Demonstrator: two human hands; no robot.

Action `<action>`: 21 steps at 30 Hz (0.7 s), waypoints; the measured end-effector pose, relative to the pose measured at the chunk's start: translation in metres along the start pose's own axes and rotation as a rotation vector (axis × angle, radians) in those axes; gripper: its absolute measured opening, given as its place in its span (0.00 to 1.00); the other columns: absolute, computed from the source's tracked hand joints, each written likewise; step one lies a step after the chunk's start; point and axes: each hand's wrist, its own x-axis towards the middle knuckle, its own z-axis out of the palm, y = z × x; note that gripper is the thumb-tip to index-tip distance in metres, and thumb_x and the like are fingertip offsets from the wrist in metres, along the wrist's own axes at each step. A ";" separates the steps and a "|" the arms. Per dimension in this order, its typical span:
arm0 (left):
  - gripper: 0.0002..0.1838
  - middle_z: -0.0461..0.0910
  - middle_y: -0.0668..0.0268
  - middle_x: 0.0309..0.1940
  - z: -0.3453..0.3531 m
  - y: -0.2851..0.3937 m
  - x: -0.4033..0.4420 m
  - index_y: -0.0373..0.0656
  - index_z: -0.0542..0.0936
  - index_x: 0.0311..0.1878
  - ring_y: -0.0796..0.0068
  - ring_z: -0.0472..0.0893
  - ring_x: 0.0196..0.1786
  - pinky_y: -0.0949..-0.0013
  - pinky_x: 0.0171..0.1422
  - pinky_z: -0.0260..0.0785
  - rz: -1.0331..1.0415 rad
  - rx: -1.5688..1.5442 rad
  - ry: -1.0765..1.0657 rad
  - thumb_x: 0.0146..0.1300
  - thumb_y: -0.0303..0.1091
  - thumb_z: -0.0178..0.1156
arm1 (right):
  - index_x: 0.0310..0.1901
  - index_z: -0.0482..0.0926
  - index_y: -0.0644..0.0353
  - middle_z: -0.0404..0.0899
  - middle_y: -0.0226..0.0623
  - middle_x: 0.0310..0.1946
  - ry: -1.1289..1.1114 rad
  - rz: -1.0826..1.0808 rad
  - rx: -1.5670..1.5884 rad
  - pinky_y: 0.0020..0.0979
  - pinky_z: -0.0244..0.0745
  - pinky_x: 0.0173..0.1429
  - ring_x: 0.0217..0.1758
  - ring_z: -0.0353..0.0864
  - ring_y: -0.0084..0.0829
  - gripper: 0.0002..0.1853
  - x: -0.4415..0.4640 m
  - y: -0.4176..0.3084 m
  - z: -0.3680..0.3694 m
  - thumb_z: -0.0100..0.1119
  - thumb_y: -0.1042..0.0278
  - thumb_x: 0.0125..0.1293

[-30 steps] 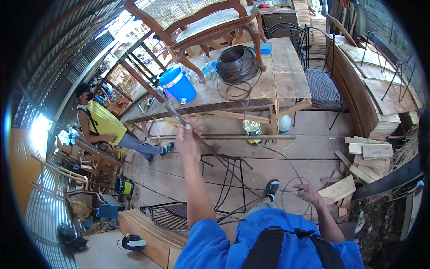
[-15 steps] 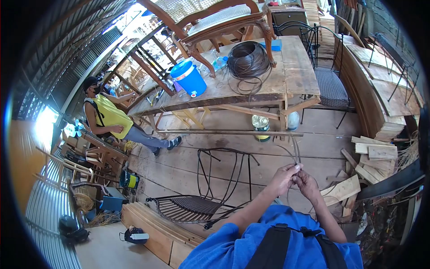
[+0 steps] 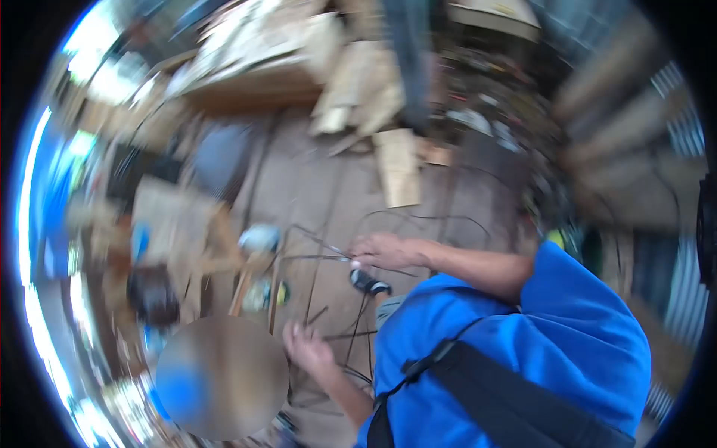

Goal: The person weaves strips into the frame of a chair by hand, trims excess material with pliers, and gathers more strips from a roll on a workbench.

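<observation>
My right hand (image 3: pixel 385 251) is closed on thin dark strands (image 3: pixel 317 257), which stick out past its fingers to the left. Lower down, my left hand (image 3: pixel 308 347) is apart from it, blurred, with its fingers spread and nothing visible in them. Thin dark rods (image 3: pixel 358 336), part of a metal frame, show beside my left forearm. Behind my right hand is a shoe (image 3: pixel 366 282) on the plank floor (image 3: pixel 302 168).
Wooden boards (image 3: pixel 397 168) lie at the top centre, near stacked panels (image 3: pixel 254 88). At left stand a wooden table (image 3: pixel 168 224), a dark coil (image 3: pixel 153 293) and a grey woven seat (image 3: pixel 222 157). Loose debris (image 3: pixel 485 112) lies upper right. Motion blurs much of the view.
The view has swung round to the right. My hands, together on the strands half a second ago, are now apart; the left has let go, while the right still grips them.
</observation>
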 end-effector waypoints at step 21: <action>0.18 0.68 0.68 0.30 0.007 0.022 0.024 0.44 0.74 0.48 0.79 0.66 0.24 0.76 0.23 0.60 -0.068 0.132 0.138 0.59 0.46 0.54 | 0.52 0.74 0.60 0.77 0.54 0.49 0.862 1.410 -0.764 0.46 0.70 0.55 0.53 0.75 0.51 0.26 -0.346 0.086 -0.301 0.56 0.47 0.61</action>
